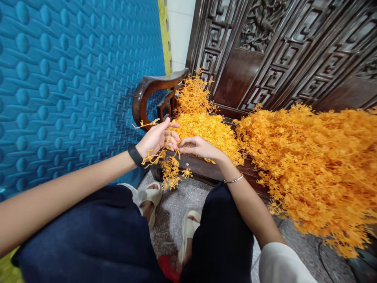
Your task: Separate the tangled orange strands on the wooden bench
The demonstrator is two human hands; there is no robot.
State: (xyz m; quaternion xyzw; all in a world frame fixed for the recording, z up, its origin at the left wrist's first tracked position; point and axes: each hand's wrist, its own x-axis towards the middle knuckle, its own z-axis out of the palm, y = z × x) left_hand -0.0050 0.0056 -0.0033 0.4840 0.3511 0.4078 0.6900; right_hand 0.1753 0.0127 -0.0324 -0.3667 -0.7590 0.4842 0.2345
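Observation:
My left hand (161,138), wearing a black wristband, is half curled, palm turned up, around an orange-yellow plastic sprig (171,173). Thin stems stick out past its fingers, and the star-shaped tips dangle below the palm. My right hand (203,148), with a thin silver bangle at the wrist, meets the left fingers from the other side. Its thumb and fingertips close in a pinch at the sprig's stem; the exact contact is too small to make out. Just behind both hands lies a loose heap of similar orange sprigs (206,131) on the dark wooden bench seat (203,168).
A much larger mass of orange sprigs (318,161) covers the bench on the right. The curved wooden armrest (147,92) rises at the left, before a blue textured foam mat (73,78). Carved back panels (241,74) stand behind. A black cable (322,259) lies on the floor.

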